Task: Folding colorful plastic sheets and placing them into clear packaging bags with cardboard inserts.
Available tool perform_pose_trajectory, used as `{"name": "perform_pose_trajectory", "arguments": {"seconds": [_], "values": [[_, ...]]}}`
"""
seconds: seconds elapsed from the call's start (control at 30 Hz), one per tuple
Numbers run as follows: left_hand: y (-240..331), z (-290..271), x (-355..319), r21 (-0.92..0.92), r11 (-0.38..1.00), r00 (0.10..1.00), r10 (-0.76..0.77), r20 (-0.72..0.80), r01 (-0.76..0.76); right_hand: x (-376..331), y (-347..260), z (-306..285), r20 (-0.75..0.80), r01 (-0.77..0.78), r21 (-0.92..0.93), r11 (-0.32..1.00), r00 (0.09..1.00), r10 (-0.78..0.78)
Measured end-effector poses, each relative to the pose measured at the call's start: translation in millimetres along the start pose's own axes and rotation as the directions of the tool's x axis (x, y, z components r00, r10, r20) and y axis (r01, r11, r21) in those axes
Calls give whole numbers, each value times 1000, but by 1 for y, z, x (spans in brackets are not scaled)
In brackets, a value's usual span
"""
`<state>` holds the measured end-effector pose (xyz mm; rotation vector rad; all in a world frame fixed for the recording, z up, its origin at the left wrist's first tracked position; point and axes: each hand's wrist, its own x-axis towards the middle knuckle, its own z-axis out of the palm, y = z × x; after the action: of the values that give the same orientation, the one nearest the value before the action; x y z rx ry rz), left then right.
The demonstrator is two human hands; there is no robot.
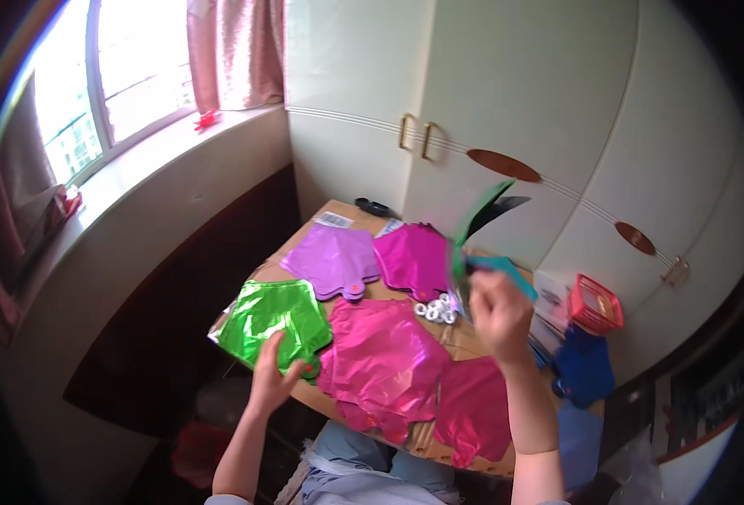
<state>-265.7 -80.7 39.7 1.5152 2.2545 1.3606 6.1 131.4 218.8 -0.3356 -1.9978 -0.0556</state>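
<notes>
My left hand rests on a stack of shiny green foil balloons at the table's left, its index finger and thumb apart. Raised over the right side, my right hand is closed around a flat green foil balloon, smeared by motion, with a dark flap sticking out. Close to me lie pink foil balloons and a darker pink one. Farther back are purple foil balloons and magenta ones. Several small white rings sit in the middle. A teal foil piece shows behind my right hand.
Brown cardboard covers the table. A red plastic basket stands at the right, above blue foil balloons. At the back edge lies a black object. White cupboards rise behind; a window ledge runs along the left.
</notes>
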Motion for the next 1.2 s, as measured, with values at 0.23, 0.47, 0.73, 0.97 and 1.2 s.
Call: {"name": "perform_pose_trajectory", "arguments": {"seconds": [0.23,0.47,0.73,0.97,1.2], "values": [[141,94,-33,-770,-175,783,255,567,614,-133,-67,-38,484,388,-103,916,824,-295],[140,163,-61,-558,105,567,-158,808,823,-221,-75,-56,514,201,-101,974,849,-122],[135,165,-74,-631,77,635,-100,766,772,-256,-42,-109,-55,-732,66,678,676,735],[116,161,-80,-549,128,541,96,836,826,-349,20,-105,421,-777,526,-346,-115,900],[101,158,-71,-450,199,449,49,892,871,-297,14,-102,502,-536,770,-346,175,847]]}}
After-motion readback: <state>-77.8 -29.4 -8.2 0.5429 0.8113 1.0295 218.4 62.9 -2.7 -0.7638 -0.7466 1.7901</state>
